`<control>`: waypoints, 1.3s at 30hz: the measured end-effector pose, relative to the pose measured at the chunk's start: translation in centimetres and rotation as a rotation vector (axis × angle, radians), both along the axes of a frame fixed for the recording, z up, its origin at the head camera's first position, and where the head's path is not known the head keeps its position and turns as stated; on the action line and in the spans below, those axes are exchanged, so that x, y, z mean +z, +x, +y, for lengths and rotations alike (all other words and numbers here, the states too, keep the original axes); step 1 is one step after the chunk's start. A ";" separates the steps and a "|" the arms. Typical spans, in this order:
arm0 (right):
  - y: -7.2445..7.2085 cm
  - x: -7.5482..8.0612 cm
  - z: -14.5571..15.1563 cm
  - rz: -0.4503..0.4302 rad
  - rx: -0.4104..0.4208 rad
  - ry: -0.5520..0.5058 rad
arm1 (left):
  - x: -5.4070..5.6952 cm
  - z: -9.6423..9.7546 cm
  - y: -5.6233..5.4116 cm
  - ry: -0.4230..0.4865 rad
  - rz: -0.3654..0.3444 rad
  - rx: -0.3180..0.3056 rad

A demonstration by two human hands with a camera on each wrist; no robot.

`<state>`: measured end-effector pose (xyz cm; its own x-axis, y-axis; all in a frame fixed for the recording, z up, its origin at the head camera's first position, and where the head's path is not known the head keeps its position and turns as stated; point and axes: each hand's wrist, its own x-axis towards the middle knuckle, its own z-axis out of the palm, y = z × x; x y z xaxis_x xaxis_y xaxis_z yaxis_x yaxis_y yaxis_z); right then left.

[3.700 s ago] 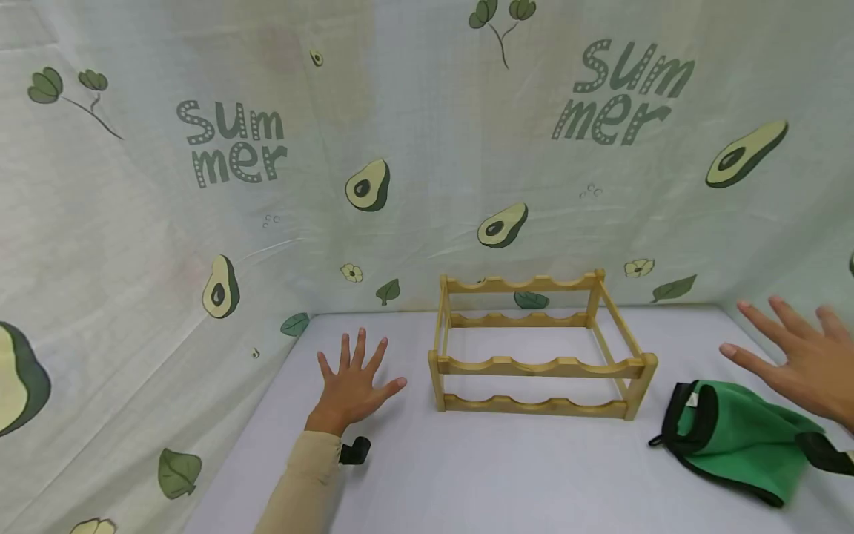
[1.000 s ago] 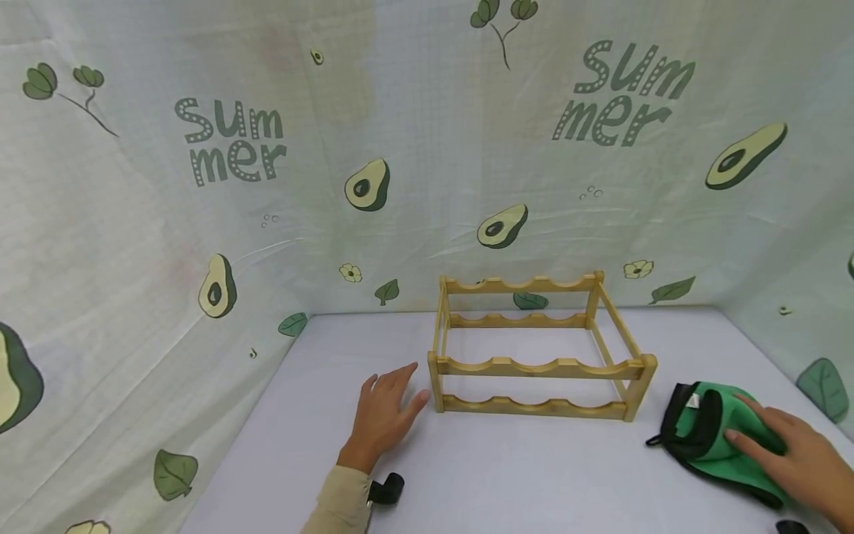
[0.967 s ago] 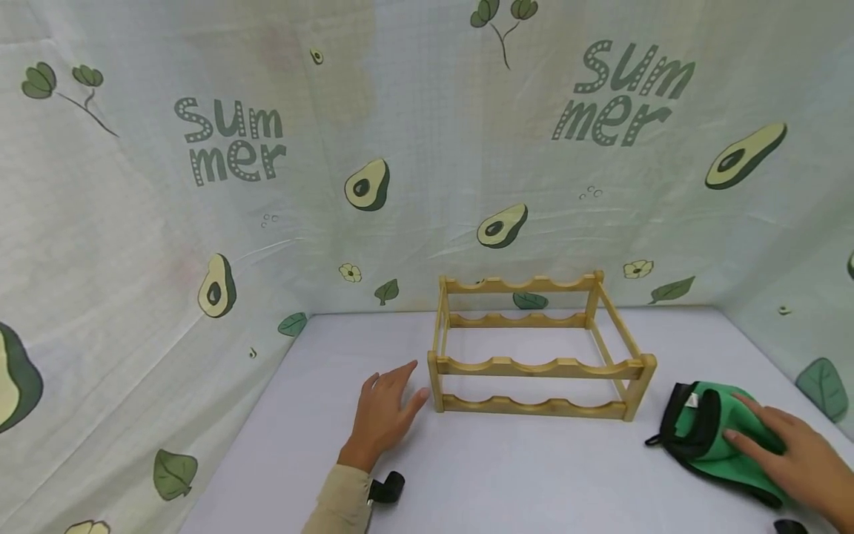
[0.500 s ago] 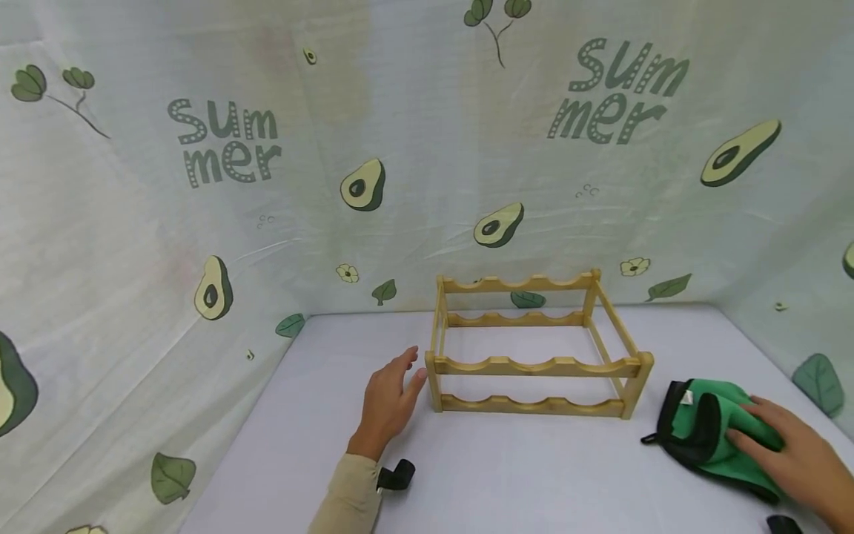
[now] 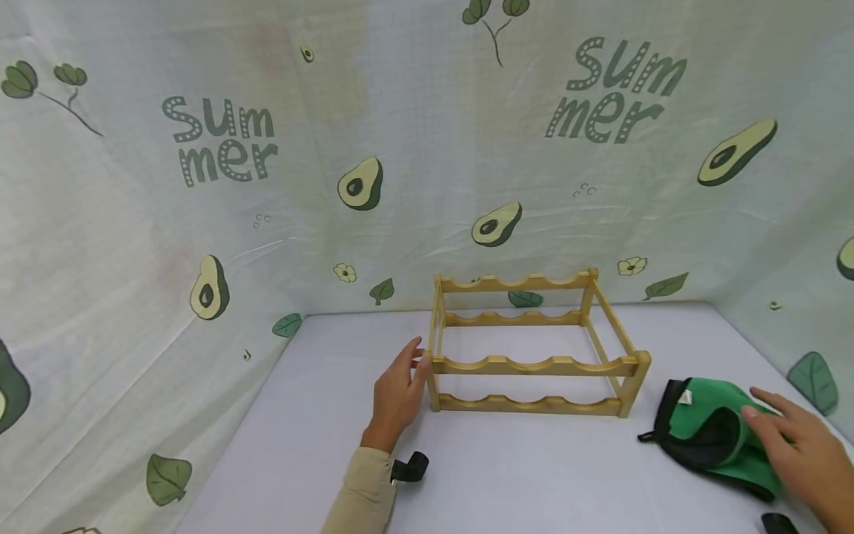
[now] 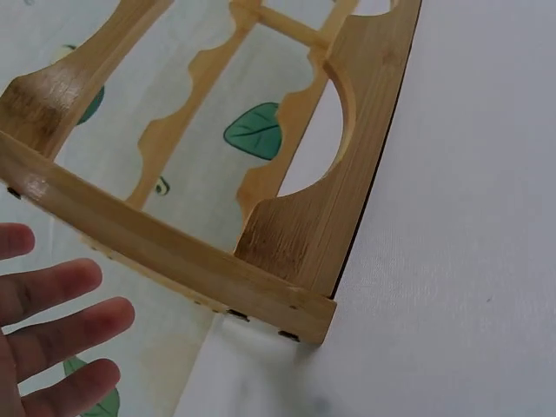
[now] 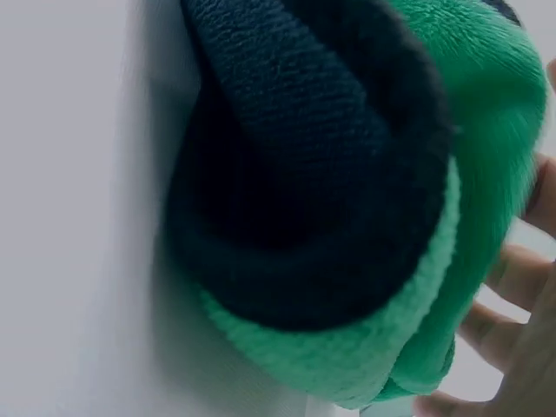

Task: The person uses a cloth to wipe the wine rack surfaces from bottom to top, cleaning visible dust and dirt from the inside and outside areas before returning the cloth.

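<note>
A light wooden rack (image 5: 537,366) with scalloped rails stands near the back of the white table. Beside its left front post is my left hand (image 5: 398,389); in the left wrist view, its spread fingers (image 6: 74,326) show a gap to the rack's end bar (image 6: 165,239). Over at the right lies a crumpled green cloth (image 5: 710,404) with black edging, a small loop and a white tag. My right hand (image 5: 803,449) is at its right side, fingers loosely extended. The right wrist view shows those fingers (image 7: 512,274) against the cloth's far side, partly hidden by it.
Behind and at both sides hangs a pale curtain (image 5: 414,111) printed with avocados, leaves and lettering. The white tabletop (image 5: 520,475) extends in front of the rack. A black wrist mount (image 5: 410,467) sits at the left sleeve.
My left hand has moved forward and right to the rack's left post. My right hand came down onto the cloth, then shifted slightly right; the cloth's black-edged fold has changed shape.
</note>
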<state>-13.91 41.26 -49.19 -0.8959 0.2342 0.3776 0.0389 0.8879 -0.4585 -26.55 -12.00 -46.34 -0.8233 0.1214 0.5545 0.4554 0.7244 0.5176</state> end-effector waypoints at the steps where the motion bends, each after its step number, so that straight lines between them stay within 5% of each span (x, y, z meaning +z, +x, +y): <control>1: 0.0 0.1 -0.1 -0.038 -0.023 -0.010 | -0.1 0.1 0.0 -0.004 0.004 0.006; 7: -0.3 0.5 -0.2 -0.247 -0.097 -0.007 | 0.0 0.5 -0.1 0.012 0.052 0.026; 17: -0.6 -0.5 0.3 -0.207 -0.049 0.094 | 0.4 1.3 -0.5 0.079 0.081 -0.010; 27: -0.5 -1.0 0.2 -0.434 -0.051 0.197 | 0.3 2.1 -0.9 0.128 0.127 -0.081; 30: -0.6 -1.0 -0.2 -0.433 -0.050 0.212 | 0.3 1.7 -1.0 0.145 0.102 -0.118; 39: -1.2 0.3 -1.6 -0.557 -0.118 0.183 | 0.9 -0.3 -1.1 0.197 -0.142 -0.304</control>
<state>-15.14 39.70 -48.85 -0.9424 0.3199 -0.0982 0.3330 0.9254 -0.1810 -27.68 -12.29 -45.49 -0.8365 0.2742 0.4744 0.5476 0.4484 0.7065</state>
